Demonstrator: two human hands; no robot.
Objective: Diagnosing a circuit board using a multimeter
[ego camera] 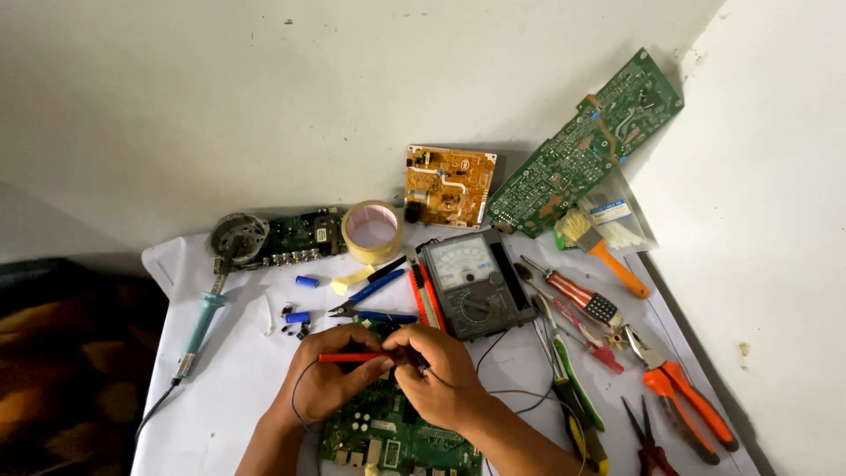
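Nearest the cam: green circuit board [388, 441] flat on the white sheet [229, 388], its top edge under both hands. Left hand [330, 375] curled shut around the red probe [348, 358], which lies horizontal w/ its tip toward the right hand. Right hand [436, 375] closed too, fingers pinched on something dark just above the board – can't tell what exactly. Thin black leads [511, 392] run off to the right.

Just beyond the hands: blue-handled cutters [374, 295] and small blue capacitors [300, 300]. Analog multimeter [471, 282] stands tilted, right of the cutters. Soldering iron [201, 326] w/ pale teal grip lies at left, its stand [236, 236] further back.

Right side – screwdrivers [577, 300], orange-handled pliers [683, 397], red snips [650, 441], orange-handled brush [604, 251].

Farther back: roll of yellowish tape [372, 231], a dark board [304, 236] beside the stand. Against the wall lean a tan board [448, 185] and a long green board [586, 145].
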